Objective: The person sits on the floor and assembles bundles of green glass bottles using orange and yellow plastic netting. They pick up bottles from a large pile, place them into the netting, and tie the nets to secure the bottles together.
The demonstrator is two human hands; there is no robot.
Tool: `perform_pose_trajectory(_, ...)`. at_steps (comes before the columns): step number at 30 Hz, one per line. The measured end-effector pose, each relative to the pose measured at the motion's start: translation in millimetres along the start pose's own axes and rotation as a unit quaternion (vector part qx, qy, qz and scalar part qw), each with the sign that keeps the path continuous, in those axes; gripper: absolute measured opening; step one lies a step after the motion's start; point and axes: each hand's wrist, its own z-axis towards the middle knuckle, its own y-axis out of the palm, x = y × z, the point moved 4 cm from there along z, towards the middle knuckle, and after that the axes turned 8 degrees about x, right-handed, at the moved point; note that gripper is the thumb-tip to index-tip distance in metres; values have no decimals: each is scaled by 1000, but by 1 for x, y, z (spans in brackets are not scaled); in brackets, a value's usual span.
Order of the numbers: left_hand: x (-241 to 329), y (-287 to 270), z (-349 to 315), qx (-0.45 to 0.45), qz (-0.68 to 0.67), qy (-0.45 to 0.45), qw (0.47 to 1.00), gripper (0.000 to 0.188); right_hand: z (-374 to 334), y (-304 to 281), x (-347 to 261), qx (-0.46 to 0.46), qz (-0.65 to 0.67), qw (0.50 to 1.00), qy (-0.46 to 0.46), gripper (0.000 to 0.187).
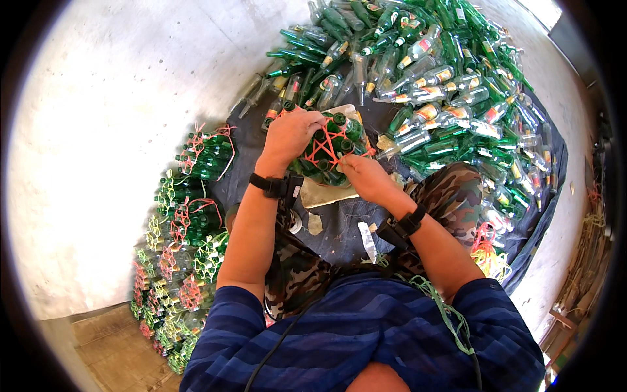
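Observation:
A bundle of green glass bottles point(353, 130) stands upright between my knees, necks up, with pink-red plastic string point(322, 151) laced in a zigzag across the necks. My left hand point(295, 134) is closed over the bundle's far left side, its fingers pinching the string beside a bottle mouth. At the near right edge, my right hand point(367, 175) is closed too, thumb and fingertips gripping the same string by the necks. My fingers partly hide the string ends. Beneath the bundle lies a pale flat board point(320, 196).
A large heap of loose green and clear bottles point(450, 85) spreads ahead and right on a dark sheet point(225, 157). String-tied bottle bundles point(189, 215) stand in rows at left. Coloured string point(488, 251) lies by my right knee. Label scraps point(368, 240) litter the sheet.

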Motion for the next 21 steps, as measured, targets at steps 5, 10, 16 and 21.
perform_pose_trajectory(5,3,0,1,-2,8,-26,1000,8,-1,-4,-3,7,-32,999,-7,26)
perform_pose_trajectory(10,0,5,0,8,7,-8,1000,7,-1,-9,-5,-12,-54,998,12,29)
perform_pose_trajectory(16,1,3,-6,-51,19,-17,998,20,-4,-12,-8,-8,-105,994,0,29)
perform_pose_trajectory(21,14,-3,-13,-99,19,-31,994,29,-4,-17,-11,-20,-141,990,-20,28)
